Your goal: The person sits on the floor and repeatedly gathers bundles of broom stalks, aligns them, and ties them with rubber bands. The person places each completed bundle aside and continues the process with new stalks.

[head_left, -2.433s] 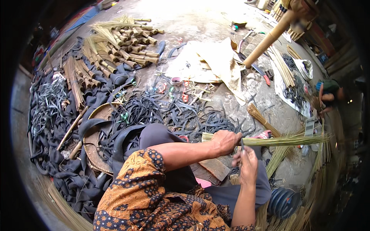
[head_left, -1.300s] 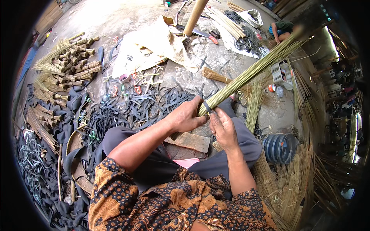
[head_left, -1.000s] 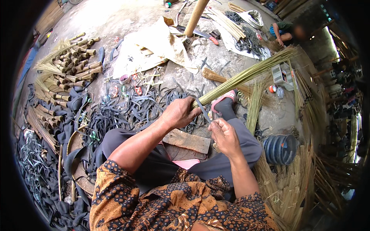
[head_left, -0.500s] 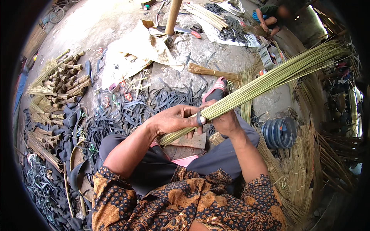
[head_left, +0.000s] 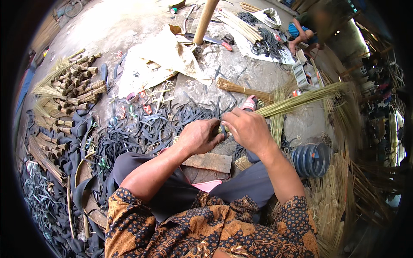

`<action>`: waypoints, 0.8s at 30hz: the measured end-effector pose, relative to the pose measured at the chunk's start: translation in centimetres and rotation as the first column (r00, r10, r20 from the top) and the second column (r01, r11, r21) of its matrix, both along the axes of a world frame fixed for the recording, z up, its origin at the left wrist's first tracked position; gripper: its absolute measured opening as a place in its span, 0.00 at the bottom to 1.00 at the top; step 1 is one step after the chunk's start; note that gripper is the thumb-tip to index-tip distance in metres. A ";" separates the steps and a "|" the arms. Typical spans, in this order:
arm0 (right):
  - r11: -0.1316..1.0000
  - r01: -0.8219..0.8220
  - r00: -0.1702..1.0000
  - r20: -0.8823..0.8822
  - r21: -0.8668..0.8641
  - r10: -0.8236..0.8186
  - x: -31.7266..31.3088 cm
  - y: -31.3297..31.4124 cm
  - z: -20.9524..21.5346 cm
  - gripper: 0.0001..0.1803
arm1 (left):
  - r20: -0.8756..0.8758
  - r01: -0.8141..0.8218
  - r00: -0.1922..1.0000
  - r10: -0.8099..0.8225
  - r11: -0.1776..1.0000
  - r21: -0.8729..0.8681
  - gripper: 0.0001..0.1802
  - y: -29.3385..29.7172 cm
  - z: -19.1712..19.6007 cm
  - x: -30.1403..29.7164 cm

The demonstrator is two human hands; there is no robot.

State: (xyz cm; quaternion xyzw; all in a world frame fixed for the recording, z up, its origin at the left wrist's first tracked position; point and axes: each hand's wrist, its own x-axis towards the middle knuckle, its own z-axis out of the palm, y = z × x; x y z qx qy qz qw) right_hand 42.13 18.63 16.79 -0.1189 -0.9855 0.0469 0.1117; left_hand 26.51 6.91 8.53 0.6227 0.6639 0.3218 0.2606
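Observation:
A slim bundle of green, broom-like thin sticks (head_left: pixel 297 102) lies slantwise across my lap, its feathery tips pointing up to the right. My left hand (head_left: pixel 200 136) is closed round its lower end, whose butt pokes out past the palm. My right hand (head_left: pixel 249 129) bends over the bundle just beside it, fingertips pinched together. Between the two hands a dark rubber strip (head_left: pixel 223 130) crosses the sticks, right at the right fingertips. The fingers hide how far it goes round.
Loose black strips (head_left: pixel 161 127) litter the ground ahead. A wooden block (head_left: pixel 208 162) sits between my legs. Tied stick bundles (head_left: pixel 79 84) are piled at left; another bundle (head_left: pixel 243 89) lies ahead. A knife (head_left: pixel 211 39) rests by a wooden post (head_left: pixel 205 21). Someone (head_left: pixel 307 32) crouches at far right.
My right hand has come from beneath the bundle to over it, fingertips now at the strip. The bundle's tips have swung lower and closer, and both hands sit slightly farther forward.

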 end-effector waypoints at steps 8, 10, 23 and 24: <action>0.940 0.164 0.971 0.217 -0.299 -0.100 0.9 -0.3 -1.0 0.08 | 0.207 -0.096 0.971 0.117 0.989 -0.111 0.25 0.5 -0.6 -0.4; 0.878 0.145 0.987 0.130 -0.456 -0.096 1.7 0.2 -0.9 0.07 | 0.393 -0.155 0.894 0.216 0.971 -0.181 0.28 0.7 -0.2 -0.5; 0.928 0.108 0.794 -0.532 -0.356 -0.296 -0.8 -2.6 -4.9 0.10 | 0.749 -0.268 0.618 0.238 0.960 -0.084 0.17 1.8 2.5 -0.9; 0.932 0.120 0.788 -0.537 -0.343 -0.299 -1.1 -2.8 -5.0 0.11 | 0.765 -0.270 0.601 0.233 0.959 -0.080 0.17 1.9 2.2 -0.9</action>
